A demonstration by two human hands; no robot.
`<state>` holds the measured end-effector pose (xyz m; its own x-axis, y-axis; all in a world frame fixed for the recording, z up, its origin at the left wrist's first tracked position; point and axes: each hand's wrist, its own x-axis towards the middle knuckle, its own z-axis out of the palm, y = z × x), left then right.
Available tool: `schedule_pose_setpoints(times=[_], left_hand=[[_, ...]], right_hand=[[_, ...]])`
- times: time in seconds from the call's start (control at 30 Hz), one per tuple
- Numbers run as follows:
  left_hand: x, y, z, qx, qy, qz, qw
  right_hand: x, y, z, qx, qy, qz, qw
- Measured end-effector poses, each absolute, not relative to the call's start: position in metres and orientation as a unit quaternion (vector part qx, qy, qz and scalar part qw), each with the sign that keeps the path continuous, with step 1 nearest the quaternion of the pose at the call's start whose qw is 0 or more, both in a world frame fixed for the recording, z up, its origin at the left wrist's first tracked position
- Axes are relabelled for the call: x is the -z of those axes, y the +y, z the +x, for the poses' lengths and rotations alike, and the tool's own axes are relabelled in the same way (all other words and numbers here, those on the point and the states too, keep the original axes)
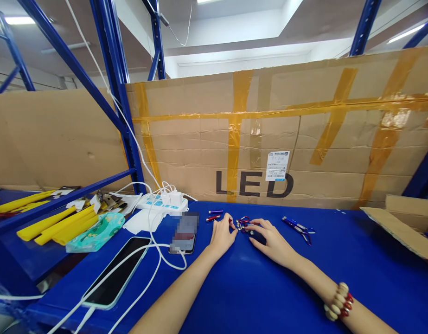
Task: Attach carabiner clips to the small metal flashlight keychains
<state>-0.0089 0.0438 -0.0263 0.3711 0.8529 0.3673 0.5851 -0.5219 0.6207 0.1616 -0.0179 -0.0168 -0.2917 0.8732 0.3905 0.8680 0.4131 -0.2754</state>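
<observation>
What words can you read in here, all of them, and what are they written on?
"LED": big black letters on the cardboard.
White label on the cardboard: printed, but too small to read.
Phone with the pixelated screen: too blurred to read.
I can't read any others.

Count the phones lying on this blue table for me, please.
2: a dark-screened phone at the lower left of the picture, and a second phone between it and the left hand. I see no others, though some could be hidden.
</observation>
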Motion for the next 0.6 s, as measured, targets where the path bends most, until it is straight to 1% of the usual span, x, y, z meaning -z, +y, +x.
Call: schedule_pose_setpoints(times=[0.23, 0.6], left_hand=[[0.0246, 0.0419, -0.0080, -0.340, 0.451, 0.804, 0.186], [0.0220, 0.0411, -0.0086, -0.339, 0.443, 0.803, 0.211]], right_hand=[[0.0190, -0.0147, 0.1644, 0.001, -0.801, -0.549, 0.240], [0.0195, -0.0116, 0.1636, 0.006, -0.808, -0.519, 0.277]])
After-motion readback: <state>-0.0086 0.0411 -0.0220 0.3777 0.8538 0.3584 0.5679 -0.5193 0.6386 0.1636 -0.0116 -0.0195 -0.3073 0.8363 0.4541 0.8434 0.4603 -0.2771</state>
